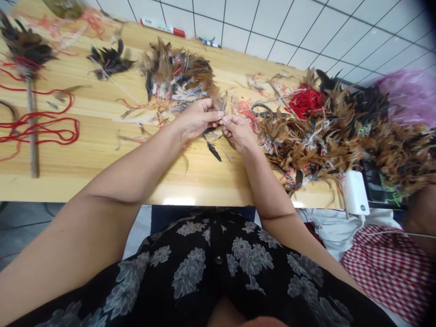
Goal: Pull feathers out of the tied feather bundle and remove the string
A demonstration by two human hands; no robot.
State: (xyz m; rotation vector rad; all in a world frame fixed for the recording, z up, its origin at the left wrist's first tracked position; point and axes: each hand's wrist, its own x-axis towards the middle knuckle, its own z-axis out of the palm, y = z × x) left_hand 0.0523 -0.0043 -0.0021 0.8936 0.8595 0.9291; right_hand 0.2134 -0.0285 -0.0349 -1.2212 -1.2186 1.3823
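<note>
My left hand [200, 119] and my right hand [237, 131] meet over the middle of the wooden table, fingertips pinched together. Between them is a small bunch of brown feathers [227, 103], partly hidden by the fingers. Just below the hands lies a single black feather [214, 151]. A thick pile of brown feathers with whitish, tied ends [180, 75] sits beyond my left hand. To the right of my right hand spreads a larger heap of brown feather bunches [306, 143], with red and white string among them.
At left, a stick with dark feathers tied on top [32, 122] lies beside loops of red cord [64, 136]. A red-capped marker [163, 28] rests near the tiled wall. A white power bank [354, 193] with a cable, a red string bundle [305, 101] and a purple plastic bag [408, 97] are at right.
</note>
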